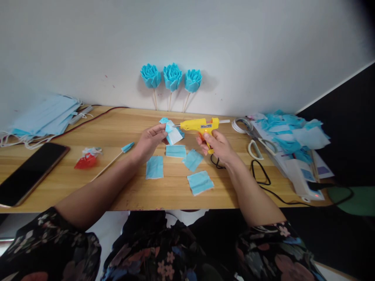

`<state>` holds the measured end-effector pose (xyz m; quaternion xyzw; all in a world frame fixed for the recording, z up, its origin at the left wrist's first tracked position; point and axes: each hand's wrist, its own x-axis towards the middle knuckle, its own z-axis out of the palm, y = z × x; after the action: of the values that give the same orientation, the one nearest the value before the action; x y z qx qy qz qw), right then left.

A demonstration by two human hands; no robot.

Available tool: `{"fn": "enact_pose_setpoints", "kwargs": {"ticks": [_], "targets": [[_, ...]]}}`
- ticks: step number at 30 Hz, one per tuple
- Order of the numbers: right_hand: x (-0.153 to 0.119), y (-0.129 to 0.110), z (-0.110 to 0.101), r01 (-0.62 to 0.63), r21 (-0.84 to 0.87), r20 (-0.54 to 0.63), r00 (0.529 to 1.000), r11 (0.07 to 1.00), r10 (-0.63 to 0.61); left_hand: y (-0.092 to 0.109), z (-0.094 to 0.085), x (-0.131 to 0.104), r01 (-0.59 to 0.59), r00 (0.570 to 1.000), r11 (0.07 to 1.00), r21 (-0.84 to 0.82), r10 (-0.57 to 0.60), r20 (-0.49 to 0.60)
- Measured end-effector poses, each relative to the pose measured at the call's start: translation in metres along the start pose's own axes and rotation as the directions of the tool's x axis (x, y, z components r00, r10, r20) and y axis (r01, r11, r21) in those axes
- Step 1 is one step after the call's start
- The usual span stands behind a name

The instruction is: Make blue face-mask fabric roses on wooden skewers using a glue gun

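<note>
My left hand (pixel 152 141) pinches a small blue and white fabric piece (pixel 175 136) above the wooden table. In my right hand (pixel 216 145) is a yellow glue gun (pixel 199 125), its fingers wrapped round the handle. The gun's nozzle points left and meets the held piece near its upper edge. A clear glue stick pokes out of the gun's back. Several blue fabric squares (pixel 154 168) lie on the table below both hands. Left of them lies a thin stick with a small blue bud (pixel 127 147) at its tip, partly behind my left forearm.
Three blue flowers on sticks (pixel 172 77) lean against the wall. Face masks (pixel 47 115), a phone (pixel 32 173) and a red bag (pixel 88 159) lie left. Right are tape (pixel 242 125), scissors (pixel 256 150), blue scraps (pixel 285 130), a power strip (pixel 303 179) and a black cord.
</note>
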<state>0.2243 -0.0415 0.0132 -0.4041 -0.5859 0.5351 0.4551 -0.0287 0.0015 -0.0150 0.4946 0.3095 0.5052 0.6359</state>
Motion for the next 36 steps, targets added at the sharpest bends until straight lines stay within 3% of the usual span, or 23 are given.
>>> {"fn": "enact_pose_setpoints", "kwargs": {"ticks": [8, 19, 27, 36], "targets": [[-0.001, -0.008, 0.001, -0.001, -0.116, 0.012, 1.000, 0.993, 0.002, 0.002, 0.001, 0.000, -0.005, 1.000, 1.000, -0.025, 0.004, -0.011], [-0.002, 0.000, -0.007, 0.078, -0.261, 0.022, 0.997, 0.962, -0.075, 0.007, 0.003, -0.001, 0.056, 0.998, 0.989, -0.135, -0.056, 0.007], [-0.002, -0.012, -0.005, 0.057, -0.119, -0.015, 0.998, 0.991, -0.059, 0.011, 0.004, -0.001, 0.048, 0.999, 0.987, -0.150, -0.048, 0.004], [-0.003, -0.011, -0.002, 0.045, -0.134, 0.043, 0.998, 0.990, -0.039, 0.006, 0.002, 0.001, 0.027, 0.999, 0.987, -0.156, -0.033, -0.037]]}}
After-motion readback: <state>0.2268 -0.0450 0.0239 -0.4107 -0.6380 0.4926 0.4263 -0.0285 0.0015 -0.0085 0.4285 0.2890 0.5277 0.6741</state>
